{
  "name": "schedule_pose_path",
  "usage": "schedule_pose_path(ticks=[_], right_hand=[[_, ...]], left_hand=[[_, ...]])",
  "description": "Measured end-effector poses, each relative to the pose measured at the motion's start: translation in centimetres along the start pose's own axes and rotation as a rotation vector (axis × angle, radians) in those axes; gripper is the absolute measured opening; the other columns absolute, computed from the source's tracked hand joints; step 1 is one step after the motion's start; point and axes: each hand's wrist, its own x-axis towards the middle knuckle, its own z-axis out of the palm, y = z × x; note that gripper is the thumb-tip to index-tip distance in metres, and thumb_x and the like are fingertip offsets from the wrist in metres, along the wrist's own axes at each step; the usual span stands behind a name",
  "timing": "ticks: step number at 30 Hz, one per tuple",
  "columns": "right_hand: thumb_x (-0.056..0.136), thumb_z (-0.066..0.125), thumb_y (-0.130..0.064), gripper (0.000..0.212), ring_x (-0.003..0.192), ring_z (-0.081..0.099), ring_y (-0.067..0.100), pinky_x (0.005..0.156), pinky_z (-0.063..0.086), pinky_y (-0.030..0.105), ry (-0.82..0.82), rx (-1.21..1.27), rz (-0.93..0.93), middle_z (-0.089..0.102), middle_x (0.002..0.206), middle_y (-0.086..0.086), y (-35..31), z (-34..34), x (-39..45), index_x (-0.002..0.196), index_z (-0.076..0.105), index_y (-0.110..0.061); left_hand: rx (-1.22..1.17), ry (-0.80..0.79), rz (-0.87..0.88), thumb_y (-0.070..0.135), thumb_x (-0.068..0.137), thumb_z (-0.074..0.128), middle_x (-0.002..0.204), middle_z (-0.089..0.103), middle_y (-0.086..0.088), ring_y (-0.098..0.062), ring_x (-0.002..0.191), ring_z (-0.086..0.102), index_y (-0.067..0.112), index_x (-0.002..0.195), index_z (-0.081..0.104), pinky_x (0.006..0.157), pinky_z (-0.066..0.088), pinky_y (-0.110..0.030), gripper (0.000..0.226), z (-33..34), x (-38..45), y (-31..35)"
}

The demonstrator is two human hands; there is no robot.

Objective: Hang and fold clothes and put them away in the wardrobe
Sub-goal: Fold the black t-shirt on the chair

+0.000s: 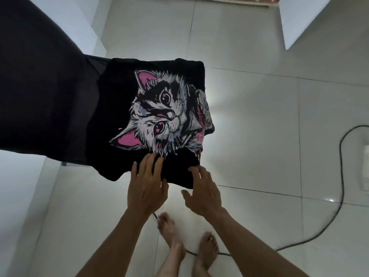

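Both hands lie flat with no grip closed on anything: the left hand (pixel 146 184) has its fingers straight and spread, fingertips pressing the near edge of the black T-shirt (pixel 155 108), while the right hand (pixel 201 189) rests beside it, fingers extended onto the same hem and thumb splayed out to the left. Both forearms reach forward from the bottom of the view, wrists roughly level, palms down.

That shirt, printed with a grey and pink cat face (pixel 165 110), lies spread on a raised surface whose own edges are covered by cloth; its near hem and right side hang slightly over. A larger dark garment (pixel 40 76) lies touching its left side and stretches away to the upper left.

Below and to the right is pale tiled floor (pixel 259 126), open on that side. A black cable (pixel 342 176) curves across the tiles at right and passes by the person's bare feet (pixel 187 242), which stand just under the hands.
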Motion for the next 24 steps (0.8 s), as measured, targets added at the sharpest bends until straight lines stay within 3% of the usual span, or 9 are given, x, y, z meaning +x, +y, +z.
schedule_pose_path(ticks=[3,6,9,17,24], right_hand=[[0.077,0.081,-0.028,0.064,0.114,0.053,0.021,0.077,0.055,0.032,0.081,0.067,0.086,0.051,0.130,-0.002,0.9,2.7,-1.4,0.128,0.045,-0.019],[0.078,0.081,-0.016,0.045,0.096,0.059,0.021,0.062,0.051,0.027,0.235,0.135,0.058,0.060,0.109,0.000,1.7,5.0,-1.4,0.112,0.051,-0.016],[0.086,0.070,-0.008,0.023,0.083,0.061,0.022,0.055,0.052,0.030,0.327,0.131,0.039,0.065,0.094,0.001,2.5,6.3,-1.5,0.102,0.055,-0.014],[0.086,0.063,-0.004,0.012,0.078,0.061,0.017,0.064,0.052,0.030,0.384,0.292,0.020,0.065,0.091,-0.001,3.6,5.7,-1.4,0.095,0.066,-0.012],[0.077,0.061,-0.002,0.009,0.072,0.054,0.014,0.061,0.038,0.011,0.474,0.330,-0.072,0.060,0.080,-0.002,3.0,2.6,-1.6,0.081,0.060,-0.010]], left_hand=[[0.082,0.079,0.056,0.016,0.069,0.078,0.142,0.050,-0.016,-0.036,0.134,0.044,0.008,0.128,0.055,0.109,0.034,-0.061,0.065,1.8,-1.7,0.4],[0.146,0.191,0.132,0.011,0.073,0.076,0.139,0.052,-0.016,-0.037,0.130,0.048,0.009,0.120,0.059,0.109,0.033,-0.061,0.050,3.8,-2.1,0.7],[0.191,0.273,0.226,0.009,0.080,0.071,0.136,0.056,-0.015,-0.036,0.127,0.050,0.011,0.114,0.063,0.108,0.034,-0.061,0.035,5.3,-2.2,1.3],[0.206,0.338,0.305,0.013,0.083,0.069,0.120,0.060,-0.012,-0.032,0.115,0.051,0.011,0.099,0.063,0.106,0.038,-0.059,0.018,6.1,-1.3,2.5],[0.177,0.344,0.309,0.010,0.087,0.059,0.088,0.062,-0.007,-0.031,0.087,0.060,0.011,0.088,0.062,0.096,0.044,-0.054,0.004,4.0,-0.6,4.3]])
